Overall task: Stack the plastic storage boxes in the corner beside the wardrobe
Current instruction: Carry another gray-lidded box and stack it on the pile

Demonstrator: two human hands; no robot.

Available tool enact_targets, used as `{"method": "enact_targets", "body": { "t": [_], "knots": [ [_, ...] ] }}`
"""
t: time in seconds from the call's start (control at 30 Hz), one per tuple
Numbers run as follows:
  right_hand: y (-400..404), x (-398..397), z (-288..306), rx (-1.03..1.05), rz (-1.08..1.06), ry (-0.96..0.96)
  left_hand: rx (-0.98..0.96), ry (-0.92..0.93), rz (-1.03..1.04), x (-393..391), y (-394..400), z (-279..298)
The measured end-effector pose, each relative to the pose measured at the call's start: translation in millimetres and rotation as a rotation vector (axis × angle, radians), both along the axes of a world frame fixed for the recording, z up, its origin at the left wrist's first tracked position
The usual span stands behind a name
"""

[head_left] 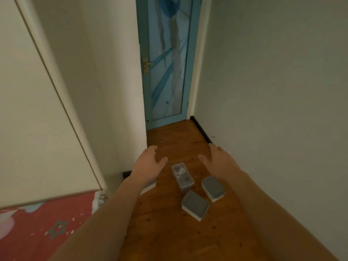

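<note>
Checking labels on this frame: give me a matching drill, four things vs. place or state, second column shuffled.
Things:
1. clear box
2. right grey-lidded box
3. left hand
4. door

Descriptions:
A. blue, at the far end of the floor
B. open, holding nothing
C. contents visible through the lid
D. nearest the right wall

Pairs: 1-C, 2-D, 3-B, 4-A

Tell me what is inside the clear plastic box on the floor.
Through the lid of the clear rectangular plastic box on the wooden floor, a jumble of small grey and white items shows. Too blurred to identify; anything beneath them is hidden.
</note>
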State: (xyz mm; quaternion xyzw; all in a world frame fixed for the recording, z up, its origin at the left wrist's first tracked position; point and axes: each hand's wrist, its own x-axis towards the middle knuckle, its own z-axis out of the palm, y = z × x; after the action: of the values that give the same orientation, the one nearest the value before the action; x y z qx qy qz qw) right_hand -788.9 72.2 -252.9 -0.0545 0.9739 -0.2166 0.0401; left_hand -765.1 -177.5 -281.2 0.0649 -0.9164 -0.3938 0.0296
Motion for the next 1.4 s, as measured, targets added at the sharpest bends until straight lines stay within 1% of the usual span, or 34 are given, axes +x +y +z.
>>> {"method": "enact_targets", "body": {
  "t": [0.17, 0.3, 0.53, 0.7, 0.77, 1.07, 1.27, 1.4],
  "knots": [
    [-31, -52, -21, 0.023, 0.076, -0.046, 0.002, -0.026, 0.092, -39, -31, -15],
    [-61, -111, -35, 0.038, 0.126, -0.072, 0.011, -0.062, 0.164, -90, -63, -35],
    [-115, -204, -48, 0.07, 0.185, -0.112, 0.029, -0.132, 0.22, -165, -107, -67],
    [-150, -248, -72, 0.087, 0.233, -0.161, 0.048, -0.16, 0.254, -201, -131, -89],
    [-158, -258, -81, 0.085, 0.25, -0.177, 0.065, -0.178, 0.262, -205, -135, -98],
    [-191, -325, -135, 0.085, 0.346, -0.255, 0.098, -0.277, 0.412, -237, -155, -145],
    [-206, -389, -172, 0.1, 0.438, -0.323, 0.117, -0.335, 0.506, -283, -154, -168],
    [-209, -448, -200, 0.129, 0.521, -0.374, 0.11, -0.41, 0.577, -329, -150, -191]
  ]
}}
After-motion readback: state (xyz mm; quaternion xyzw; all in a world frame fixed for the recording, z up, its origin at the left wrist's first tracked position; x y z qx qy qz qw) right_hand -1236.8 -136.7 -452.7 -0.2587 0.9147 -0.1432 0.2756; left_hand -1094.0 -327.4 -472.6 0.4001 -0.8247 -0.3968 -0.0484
